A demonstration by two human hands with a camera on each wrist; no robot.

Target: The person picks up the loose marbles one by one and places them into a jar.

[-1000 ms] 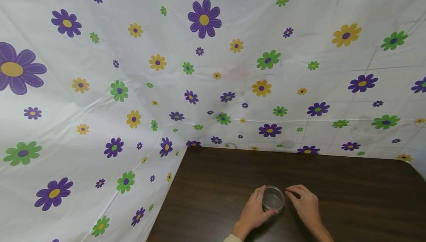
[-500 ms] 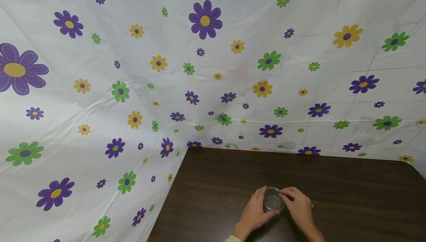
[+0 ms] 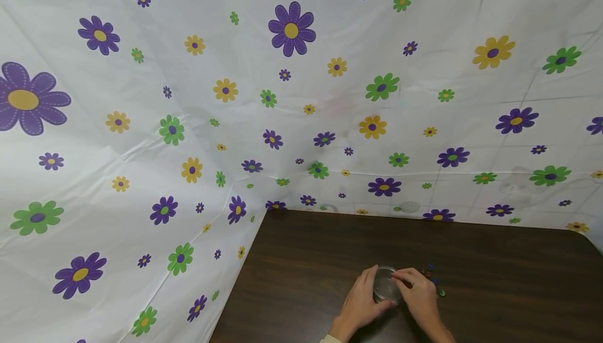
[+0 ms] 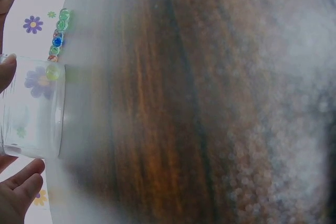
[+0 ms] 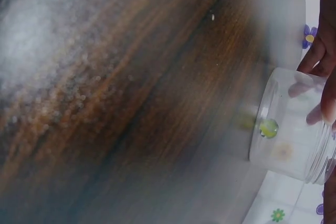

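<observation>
A clear round jar (image 3: 385,291) stands on the dark table, its mouth facing up. My left hand (image 3: 363,299) grips its side, fingers along the far left and thumb at the near right. My right hand (image 3: 420,295) reaches over the right rim, thumb and forefinger tips brought together above the mouth; I cannot tell whether anything is between them. Several glass marbles lie close beyond that hand, among them a blue marble (image 3: 431,267) and a green marble (image 3: 442,292). A yellow-green marble (image 5: 269,128) shows through the jar's wall near its base in both wrist views.
The brown wood-grain table (image 3: 306,259) has a rounded far right corner. Behind it and along its left side hangs a white sheet (image 3: 330,86) printed with purple, green and yellow flowers. In the left wrist view, marbles (image 4: 62,25) sit in a row beyond the jar.
My right hand has moved left from beside the jar to over its mouth, bringing the marbles on its right into sight. The left hand keeps its grip on the jar.
</observation>
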